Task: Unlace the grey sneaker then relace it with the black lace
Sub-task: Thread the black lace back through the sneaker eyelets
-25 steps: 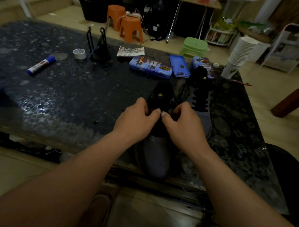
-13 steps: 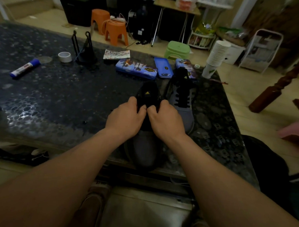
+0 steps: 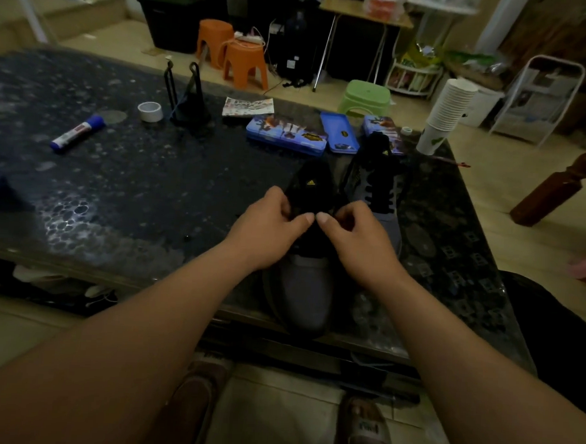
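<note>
- Both hands meet over the shoe's throat: the left hand (image 3: 267, 230) and right hand (image 3: 361, 245) have their fingers curled and their thumbs tip to tip.
- Each hand pinches something dark there. I judge it to be the lace (image 3: 309, 239), one strand per hand, though it is too dark to tell lace from tongue.
- Working from both sides at once suits easing a crossing loose evenly, so this looks like an early step of the unlacing.
- Under the hands lies the sneaker (image 3: 305, 289), flat on its sole. Its toe points to 6 o'clock and hangs just past the near edge, and its tongue stands up at 12 o'clock.
- That heading puts the eyelet rows straight under the fingers and the toe close to the body, where it is steadied.
- Just beside it, at 1 o'clock, sits the other shoe (image 3: 383, 209). It is laced in black, lies parallel and is out of the hands' way.
- Both shoes rest on the table (image 3: 151, 199), near its 5 o'clock corner.
- Tins (image 3: 287, 134) lie at 12 o'clock beyond the shoes and a stack of cups (image 3: 447, 111) stands at 1 o'clock. Tape (image 3: 150, 111) is at 11 and a marker (image 3: 77, 133) at 10, all well apart from the work.
</note>
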Available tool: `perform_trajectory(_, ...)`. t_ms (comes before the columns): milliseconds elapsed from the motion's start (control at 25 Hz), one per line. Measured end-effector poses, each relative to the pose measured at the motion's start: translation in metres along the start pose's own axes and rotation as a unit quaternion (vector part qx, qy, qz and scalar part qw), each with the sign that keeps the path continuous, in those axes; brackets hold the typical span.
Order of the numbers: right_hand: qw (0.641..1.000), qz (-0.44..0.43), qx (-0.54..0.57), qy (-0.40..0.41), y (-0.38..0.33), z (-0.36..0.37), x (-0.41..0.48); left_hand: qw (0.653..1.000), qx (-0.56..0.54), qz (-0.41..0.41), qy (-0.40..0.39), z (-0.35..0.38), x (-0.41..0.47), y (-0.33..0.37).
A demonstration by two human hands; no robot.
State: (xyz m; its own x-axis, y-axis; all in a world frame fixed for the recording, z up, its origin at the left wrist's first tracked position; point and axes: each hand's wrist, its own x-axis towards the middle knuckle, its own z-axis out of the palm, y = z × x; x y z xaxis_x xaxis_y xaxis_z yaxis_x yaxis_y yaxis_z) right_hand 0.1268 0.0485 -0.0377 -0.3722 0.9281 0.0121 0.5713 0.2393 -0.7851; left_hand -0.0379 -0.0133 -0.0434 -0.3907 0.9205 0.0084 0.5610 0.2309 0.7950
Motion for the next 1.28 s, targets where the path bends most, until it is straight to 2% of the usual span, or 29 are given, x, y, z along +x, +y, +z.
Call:
perform_trajectory(200,0.987,0.011,0.157,0.013,-0.005,-0.01,0.014,0.983,-0.184,-0.012,0.018,-0.004,0.01,-0.006)
perform_trajectory(360,0.974,0.054,0.219,-0.011,-0.012,-0.006,0.016,0.973,-0.228,-0.021,0.019,-0.005,0.013,-0.003)
perform_trajectory(520,0.955,0.096,0.28,-0.015,-0.016,-0.005,0.022,0.952,-0.297,-0.07,0.016,-0.005,0.012,0.005)
perform_trajectory(840,0.87,0.237,0.432,-0.023,-0.026,-0.005,0.042,0.871,-0.448,-0.203,0.009,-0.012,0.025,0.014)
perform_trajectory(960,0.869,0.198,0.454,-0.023,-0.024,-0.014,0.046,0.846,-0.48,-0.234,0.015,-0.015,0.032,0.014)
perform_trajectory(1040,0.863,0.163,0.479,-0.02,-0.021,-0.021,0.049,0.84,-0.493,-0.225,0.019,-0.017,0.034,0.014)
perform_trajectory(1160,0.835,0.146,0.53,-0.013,-0.019,-0.03,0.053,0.828,-0.528,-0.189,0.013,-0.016,0.032,0.013)
perform_trajectory(1280,0.805,0.141,0.577,-0.005,-0.02,-0.03,0.054,0.79,-0.589,-0.171,0.015,-0.018,0.029,0.01)
